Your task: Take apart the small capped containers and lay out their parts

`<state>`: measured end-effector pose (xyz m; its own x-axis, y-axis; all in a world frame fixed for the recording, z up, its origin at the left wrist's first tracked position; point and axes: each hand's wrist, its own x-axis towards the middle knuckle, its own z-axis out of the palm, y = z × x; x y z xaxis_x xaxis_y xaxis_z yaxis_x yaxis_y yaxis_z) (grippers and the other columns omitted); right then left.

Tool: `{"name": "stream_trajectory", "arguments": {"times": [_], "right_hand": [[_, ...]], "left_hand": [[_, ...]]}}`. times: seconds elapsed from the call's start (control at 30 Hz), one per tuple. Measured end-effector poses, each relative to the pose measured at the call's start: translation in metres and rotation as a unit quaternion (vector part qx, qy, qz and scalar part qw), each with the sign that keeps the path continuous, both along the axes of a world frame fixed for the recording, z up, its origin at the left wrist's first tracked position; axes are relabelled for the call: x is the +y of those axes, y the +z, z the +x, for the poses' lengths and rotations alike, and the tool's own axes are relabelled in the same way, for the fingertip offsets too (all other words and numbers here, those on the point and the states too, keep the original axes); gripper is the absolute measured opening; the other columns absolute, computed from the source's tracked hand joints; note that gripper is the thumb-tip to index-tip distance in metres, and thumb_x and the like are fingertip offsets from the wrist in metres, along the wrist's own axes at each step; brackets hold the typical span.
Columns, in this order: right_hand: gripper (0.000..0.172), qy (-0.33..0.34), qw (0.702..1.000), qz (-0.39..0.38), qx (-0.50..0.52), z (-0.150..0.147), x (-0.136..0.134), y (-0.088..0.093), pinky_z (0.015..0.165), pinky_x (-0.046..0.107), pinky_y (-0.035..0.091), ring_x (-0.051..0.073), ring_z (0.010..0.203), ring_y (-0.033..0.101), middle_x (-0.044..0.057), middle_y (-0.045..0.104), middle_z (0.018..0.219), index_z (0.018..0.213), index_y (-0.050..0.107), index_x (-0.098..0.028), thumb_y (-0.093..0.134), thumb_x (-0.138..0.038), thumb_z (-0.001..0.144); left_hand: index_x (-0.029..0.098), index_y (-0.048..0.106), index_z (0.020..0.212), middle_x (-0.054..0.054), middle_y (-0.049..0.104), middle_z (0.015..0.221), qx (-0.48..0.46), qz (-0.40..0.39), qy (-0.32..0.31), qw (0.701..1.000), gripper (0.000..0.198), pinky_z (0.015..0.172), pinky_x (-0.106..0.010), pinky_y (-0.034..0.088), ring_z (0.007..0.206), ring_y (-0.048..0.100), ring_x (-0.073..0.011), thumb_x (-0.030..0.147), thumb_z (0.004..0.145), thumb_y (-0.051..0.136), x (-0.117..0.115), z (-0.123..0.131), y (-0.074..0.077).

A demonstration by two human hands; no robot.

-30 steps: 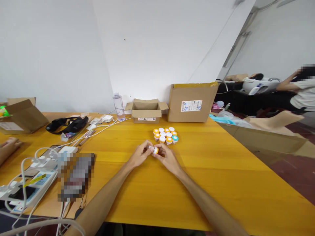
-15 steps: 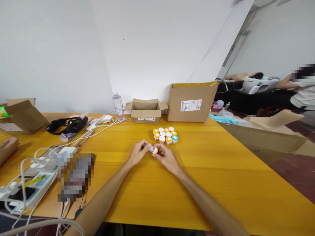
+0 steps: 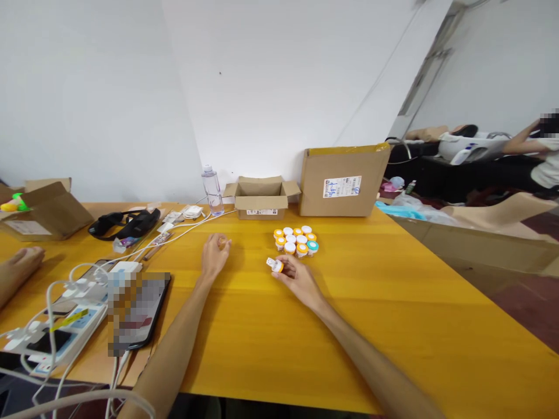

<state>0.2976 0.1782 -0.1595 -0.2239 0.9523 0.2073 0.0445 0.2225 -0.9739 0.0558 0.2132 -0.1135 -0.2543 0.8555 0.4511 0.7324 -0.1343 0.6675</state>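
My right hand (image 3: 297, 279) is closed around a small orange-capped vial (image 3: 275, 265), pinched at the fingertips and lying tilted on its side just above the yellow tabletop (image 3: 393, 302), with its cap toward my palm. My left hand (image 3: 215, 256) sits well apart from it, off to the left. It rests on the wood with the fingers loosely curled, and I cannot tell whether anything small is tucked inside them. Just beyond the held vial stands a tight cluster of vials (image 3: 296, 240), upright, mostly orange and white caps with one teal cap at the right edge. Behind them, against the wall, an open cardboard box (image 3: 261, 196) stands beside a larger carton (image 3: 343, 180) bearing a white label. A clear water bottle (image 3: 212, 190) stands upright just left of the open box. Farther left lie a black pouch (image 3: 124, 222) and white cables that run down to a power strip (image 3: 52, 331) near my edge of the tabletop. Another person's hand (image 3: 20, 265) rests at the far left.
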Motion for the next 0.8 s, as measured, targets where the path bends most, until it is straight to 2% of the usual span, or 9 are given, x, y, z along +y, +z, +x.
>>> {"name": "stream_trajectory", "arguments": {"times": [0.07, 0.2, 0.37, 0.5, 0.6, 0.7, 0.8], "right_hand": [[0.032, 0.002, 1.000, -0.001, 0.001, 0.000, 0.000, 0.000, 0.077, 0.035, 0.056, 0.019, 0.081, 0.068, 0.002, 0.072, 0.088, 0.096, 0.060, -0.023, 0.071, -0.037, 0.070], [0.030, 0.008, 1.000, 0.005, -0.003, 0.001, -0.001, 0.000, 0.077, 0.035, 0.056, 0.019, 0.080, 0.067, 0.002, 0.071, 0.087, 0.096, 0.061, -0.023, 0.071, -0.037, 0.072], [0.031, 0.008, 1.000, 0.006, -0.004, 0.001, 0.000, 0.000, 0.076, 0.035, 0.056, 0.019, 0.080, 0.067, 0.001, 0.071, 0.087, 0.097, 0.061, -0.023, 0.071, -0.038, 0.072], [0.030, 0.010, 1.000, 0.003, -0.002, 0.001, 0.000, 0.001, 0.077, 0.035, 0.056, 0.020, 0.080, 0.067, 0.002, 0.071, 0.088, 0.097, 0.061, -0.024, 0.071, -0.037, 0.072], [0.031, 0.010, 1.000, 0.003, 0.000, 0.000, -0.001, 0.002, 0.076, 0.036, 0.056, 0.020, 0.078, 0.067, 0.002, 0.071, 0.086, 0.097, 0.061, -0.024, 0.071, -0.037, 0.071], [0.031, 0.007, 1.000, 0.000, 0.002, 0.000, -0.001, 0.002, 0.075, 0.036, 0.055, 0.020, 0.078, 0.067, 0.002, 0.071, 0.085, 0.096, 0.060, -0.024, 0.071, -0.037, 0.070], [0.031, 0.007, 1.000, -0.005, 0.004, 0.000, -0.001, 0.002, 0.076, 0.035, 0.055, 0.020, 0.078, 0.067, 0.001, 0.071, 0.085, 0.095, 0.060, -0.024, 0.071, -0.037, 0.070]], "left_hand": [[0.023, 0.061, 0.076, -0.004, 0.060, 0.076, 0.007, -0.013, 0.035, 0.999, 0.005, 0.072, -0.034, 0.046, 0.075, 0.059, -0.0223, 0.028, 0.075, 0.061, 0.004, -0.010, -0.002], [0.023, 0.062, 0.077, -0.006, 0.063, 0.078, 0.010, -0.042, 0.065, 0.997, 0.005, 0.074, -0.036, 0.047, 0.078, 0.063, -0.0251, 0.027, 0.074, 0.062, 0.012, -0.023, -0.010], [0.022, 0.061, 0.092, -0.004, 0.063, 0.072, -0.001, -0.050, 0.061, 0.997, 0.017, 0.076, -0.037, 0.048, 0.083, 0.065, -0.0276, 0.026, 0.075, 0.062, 0.018, -0.028, -0.017], [0.022, 0.055, 0.100, -0.004, 0.065, 0.077, -0.031, -0.054, 0.060, 0.996, 0.024, 0.078, -0.038, 0.048, 0.086, 0.066, -0.0276, 0.022, 0.077, 0.062, 0.017, -0.028, -0.018], [0.022, 0.050, 0.095, -0.006, 0.065, 0.086, -0.044, -0.040, 0.060, 0.996, 0.021, 0.080, -0.038, 0.048, 0.088, 0.065, -0.0263, 0.022, 0.078, 0.062, 0.013, -0.025, -0.017], [0.023, 0.047, 0.090, -0.007, 0.061, 0.094, -0.045, 0.008, 0.063, 0.997, 0.020, 0.083, -0.039, 0.048, 0.094, 0.063, -0.0256, 0.024, 0.077, 0.062, 0.007, -0.014, -0.014], [0.023, 0.047, 0.091, -0.006, 0.059, 0.097, -0.061, 0.052, 0.008, 0.997, 0.018, 0.085, -0.037, 0.047, 0.094, 0.060, -0.0223, 0.030, 0.081, 0.061, -0.003, 0.009, -0.010]]}}
